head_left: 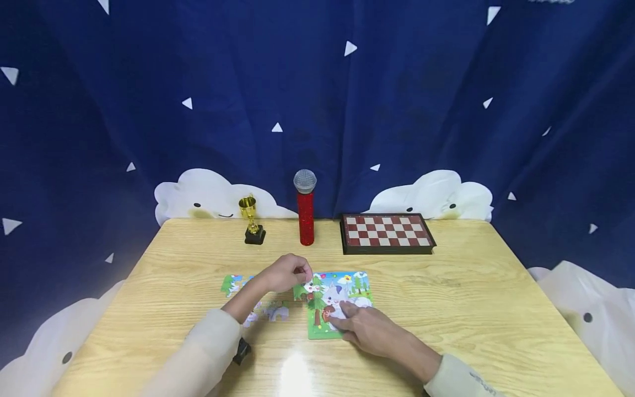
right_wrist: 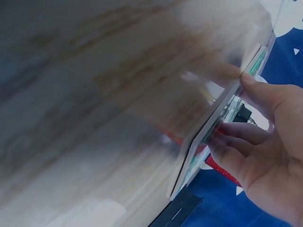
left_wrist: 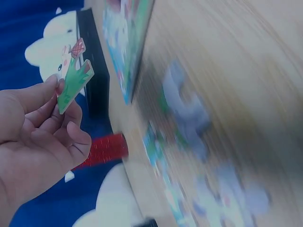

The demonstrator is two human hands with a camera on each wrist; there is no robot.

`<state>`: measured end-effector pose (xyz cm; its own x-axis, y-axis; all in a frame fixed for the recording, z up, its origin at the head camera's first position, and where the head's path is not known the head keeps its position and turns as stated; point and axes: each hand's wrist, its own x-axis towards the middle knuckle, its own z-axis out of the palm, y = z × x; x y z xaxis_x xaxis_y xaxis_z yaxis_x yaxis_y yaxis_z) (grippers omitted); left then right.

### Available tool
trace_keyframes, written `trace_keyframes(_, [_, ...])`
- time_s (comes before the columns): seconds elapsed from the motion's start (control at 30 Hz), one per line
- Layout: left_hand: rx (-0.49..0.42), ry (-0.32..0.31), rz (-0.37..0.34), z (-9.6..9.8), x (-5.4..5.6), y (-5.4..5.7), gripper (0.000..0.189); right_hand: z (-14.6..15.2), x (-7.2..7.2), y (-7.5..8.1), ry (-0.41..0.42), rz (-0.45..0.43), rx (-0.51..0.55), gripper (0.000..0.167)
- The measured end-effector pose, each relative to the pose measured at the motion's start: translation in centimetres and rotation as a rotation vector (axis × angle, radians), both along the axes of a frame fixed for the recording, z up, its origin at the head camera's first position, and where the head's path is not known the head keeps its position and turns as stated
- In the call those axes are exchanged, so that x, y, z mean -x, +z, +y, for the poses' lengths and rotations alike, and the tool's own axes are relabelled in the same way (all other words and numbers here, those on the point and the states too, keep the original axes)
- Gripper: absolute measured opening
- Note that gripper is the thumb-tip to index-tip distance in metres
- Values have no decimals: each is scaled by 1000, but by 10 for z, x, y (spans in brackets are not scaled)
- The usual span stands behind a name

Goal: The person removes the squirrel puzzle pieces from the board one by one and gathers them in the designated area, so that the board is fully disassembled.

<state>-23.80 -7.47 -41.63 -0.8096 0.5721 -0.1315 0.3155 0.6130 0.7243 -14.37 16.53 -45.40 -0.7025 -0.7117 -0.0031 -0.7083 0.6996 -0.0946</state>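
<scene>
Pinching with thumb and fingertips beside loose pieces (head_left: 278, 312), the left hand (head_left: 285, 273) holds a puzzle piece (left_wrist: 73, 82) near the left side of the puzzle board (head_left: 318, 334), probably by one edge to keep the others free. In the left wrist view, the piece's long axis slants steeply upward to the right. The board lies flat, its picture's top pointing away from the person; the right hand (head_left: 371, 328) rests fingers on it, presumably to steady it.

The head view is bright, with white glare on the counter (head_left: 471, 298) near the bottom edge. Loose puzzle pieces (left_wrist: 194, 116) blur in the hazy left wrist view; the dimmer right wrist view smears the counter's grain.
</scene>
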Motion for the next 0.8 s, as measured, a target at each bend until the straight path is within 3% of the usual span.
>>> trace_keyframes(0.57, [16, 97, -40, -110, -5, -5, 12, 2, -2, -1, -16, -17, 15, 39])
trace_keyframes(0.8, [51, 109, -38, -138, -11, -12, 10, 1, -2, 0, -19, -19, 20, 40])
